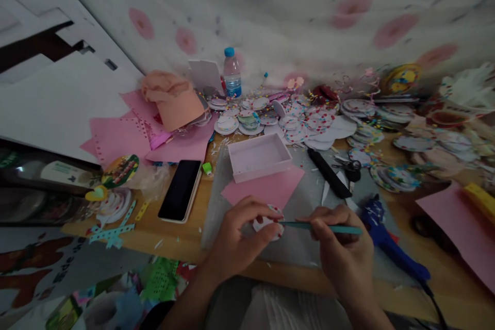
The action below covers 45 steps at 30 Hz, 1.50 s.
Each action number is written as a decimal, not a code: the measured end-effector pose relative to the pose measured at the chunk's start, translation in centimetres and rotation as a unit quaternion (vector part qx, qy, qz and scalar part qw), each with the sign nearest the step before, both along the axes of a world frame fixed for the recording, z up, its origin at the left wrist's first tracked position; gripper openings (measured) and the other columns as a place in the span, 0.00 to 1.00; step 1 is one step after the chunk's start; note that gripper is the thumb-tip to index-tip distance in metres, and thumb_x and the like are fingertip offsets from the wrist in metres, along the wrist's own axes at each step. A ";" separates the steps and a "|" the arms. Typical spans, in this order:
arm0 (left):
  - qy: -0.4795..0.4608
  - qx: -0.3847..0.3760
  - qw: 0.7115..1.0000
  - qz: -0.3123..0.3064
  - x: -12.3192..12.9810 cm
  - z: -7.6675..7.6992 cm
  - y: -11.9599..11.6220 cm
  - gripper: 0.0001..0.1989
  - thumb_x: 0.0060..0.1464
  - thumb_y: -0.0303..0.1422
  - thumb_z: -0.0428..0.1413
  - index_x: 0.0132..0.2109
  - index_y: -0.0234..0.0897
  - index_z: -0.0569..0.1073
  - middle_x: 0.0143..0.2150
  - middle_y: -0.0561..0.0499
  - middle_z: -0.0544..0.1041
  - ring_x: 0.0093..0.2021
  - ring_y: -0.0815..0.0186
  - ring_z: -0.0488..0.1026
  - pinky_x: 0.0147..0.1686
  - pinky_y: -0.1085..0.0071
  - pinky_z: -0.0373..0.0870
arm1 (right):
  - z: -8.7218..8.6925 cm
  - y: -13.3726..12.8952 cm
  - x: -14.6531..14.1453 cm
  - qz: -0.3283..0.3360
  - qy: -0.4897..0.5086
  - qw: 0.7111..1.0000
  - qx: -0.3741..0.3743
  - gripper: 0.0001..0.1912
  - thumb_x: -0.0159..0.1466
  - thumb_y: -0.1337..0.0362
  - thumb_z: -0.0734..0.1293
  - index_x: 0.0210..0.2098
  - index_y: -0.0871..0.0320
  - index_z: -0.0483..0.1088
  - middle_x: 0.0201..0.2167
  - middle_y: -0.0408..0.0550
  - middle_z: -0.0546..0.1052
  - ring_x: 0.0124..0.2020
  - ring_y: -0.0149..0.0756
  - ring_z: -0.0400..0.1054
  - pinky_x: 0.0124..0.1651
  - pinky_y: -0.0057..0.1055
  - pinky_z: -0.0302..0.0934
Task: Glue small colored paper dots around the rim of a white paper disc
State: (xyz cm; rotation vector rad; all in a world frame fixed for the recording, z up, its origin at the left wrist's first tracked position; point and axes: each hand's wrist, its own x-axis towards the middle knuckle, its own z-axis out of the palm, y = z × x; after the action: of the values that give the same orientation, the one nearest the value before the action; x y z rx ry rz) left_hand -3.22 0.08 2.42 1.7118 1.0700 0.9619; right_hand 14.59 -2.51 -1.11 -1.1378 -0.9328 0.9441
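Note:
Between the thumb and fingers of my left hand (242, 234) is a small white disc (263, 223) with red dots along its rim. The hand covers part of the disc. My right hand (342, 250) pinches a slim teal pointed tool (344, 228); whether it is tweezers or a stick I cannot tell. Its thin tip reaches the disc's right edge, by my left fingertips. Just beyond the hands, a pink sheet (266, 191) lies on the grey mat (297, 247). A shallow white box (261, 157) stands partly on that sheet.
A phone (180, 191) lies left of the mat. Right of it are a blue glue gun (394, 252), a black-handled knife (328, 172) and keys (350, 165). Decorated discs (297, 124) pile up behind, near a water bottle (232, 75) and peach cap (174, 100).

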 end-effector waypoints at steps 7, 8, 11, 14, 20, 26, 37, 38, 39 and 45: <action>-0.096 -0.124 0.979 0.134 -0.5 -1.3 -1.6 0.10 0.56 0.36 0.56 0.30 0.36 0.75 0.28 0.51 0.73 0.32 0.67 0.69 0.32 0.72 0.66 | 0.8 -1.1 -0.6 0.038 0.025 0.999 0.009 0.08 0.58 0.65 0.70 0.27 0.53 0.66 0.20 0.41 0.69 0.23 0.32 0.65 0.25 0.27 0.61; -0.109 -0.145 0.972 0.150 -0.6 -1.7 -1.7 0.10 0.56 0.37 0.57 0.29 0.37 0.75 0.28 0.51 0.73 0.31 0.67 0.69 0.32 0.72 0.65 | 0.8 -1.2 -0.5 0.029 0.032 0.999 -0.001 0.08 0.58 0.64 0.70 0.27 0.53 0.66 0.21 0.42 0.70 0.23 0.31 0.64 0.25 0.26 0.61; -0.156 -0.205 0.950 0.177 -0.5 -2.5 -1.9 0.14 0.53 0.41 0.58 0.27 0.36 0.74 0.25 0.53 0.71 0.27 0.70 0.65 0.28 0.74 0.63 | 0.8 -1.2 -0.1 0.005 0.062 0.997 -0.043 0.08 0.59 0.61 0.69 0.26 0.54 0.67 0.24 0.43 0.72 0.23 0.28 0.63 0.25 0.23 0.61; -0.199 -0.243 0.931 0.185 -0.2 -2.8 -2.0 0.17 0.50 0.45 0.59 0.26 0.36 0.73 0.23 0.54 0.69 0.25 0.71 0.62 0.25 0.75 0.59 | 0.9 -0.8 0.1 0.026 0.122 0.988 -0.091 0.10 0.59 0.57 0.68 0.25 0.55 0.69 0.26 0.44 0.72 0.22 0.27 0.64 0.23 0.22 0.63; -0.240 -0.280 0.907 0.204 0.2 -2.6 -2.3 0.16 0.50 0.45 0.60 0.29 0.35 0.76 0.26 0.52 0.73 0.27 0.70 0.63 0.29 0.74 0.61 | 1.7 -0.7 -0.7 0.086 0.190 0.966 -0.152 0.09 0.54 0.61 0.73 0.28 0.55 0.70 0.28 0.44 0.75 0.25 0.28 0.71 0.29 0.23 0.69; -0.207 -0.237 0.934 0.167 0.2 -2.0 -2.5 0.13 0.56 0.40 0.57 0.29 0.36 0.76 0.26 0.53 0.72 0.31 0.69 0.66 0.33 0.75 0.61 | 1.8 -1.3 -1.9 0.055 0.152 0.980 -0.116 0.09 0.56 0.65 0.72 0.30 0.55 0.66 0.25 0.38 0.73 0.21 0.23 0.68 0.25 0.18 0.64; -0.163 -0.204 0.953 0.151 0.0 -1.7 -2.6 0.14 0.57 0.38 0.56 0.26 0.36 0.74 0.26 0.54 0.69 0.31 0.68 0.65 0.33 0.73 0.60 | 1.4 -1.4 -2.4 0.069 0.098 0.990 -0.069 0.08 0.59 0.70 0.69 0.32 0.55 0.64 0.27 0.38 0.73 0.21 0.23 0.68 0.25 0.20 0.64; -0.162 -0.203 0.954 0.149 0.0 -1.7 -2.6 0.14 0.57 0.38 0.56 0.26 0.36 0.74 0.26 0.54 0.69 0.31 0.68 0.65 0.33 0.73 0.60 | 1.4 -1.3 -2.5 0.068 0.096 0.991 -0.066 0.08 0.59 0.70 0.69 0.31 0.55 0.64 0.27 0.38 0.73 0.21 0.23 0.68 0.25 0.20 0.64; -0.160 -0.204 0.954 0.148 0.0 -1.7 -2.6 0.14 0.57 0.38 0.56 0.26 0.36 0.74 0.26 0.54 0.69 0.31 0.69 0.65 0.33 0.73 0.60 | 1.5 -1.3 -2.5 0.069 0.093 0.991 -0.061 0.08 0.60 0.70 0.69 0.31 0.55 0.64 0.27 0.38 0.72 0.21 0.23 0.68 0.25 0.20 0.64; -0.167 -0.203 0.952 0.157 0.1 -1.8 -2.3 0.14 0.56 0.38 0.56 0.26 0.36 0.74 0.25 0.54 0.69 0.30 0.69 0.65 0.33 0.74 0.60 | 1.8 -1.2 -2.6 0.060 0.070 0.996 -0.021 0.08 0.60 0.72 0.68 0.30 0.55 0.63 0.25 0.37 0.72 0.20 0.23 0.67 0.23 0.20 0.63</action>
State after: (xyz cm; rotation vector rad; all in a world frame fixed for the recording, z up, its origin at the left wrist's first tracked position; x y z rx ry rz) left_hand -3.15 -2.27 0.60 1.0211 1.2286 1.0917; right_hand 11.98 -3.72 0.67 -1.0450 -0.8786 1.1310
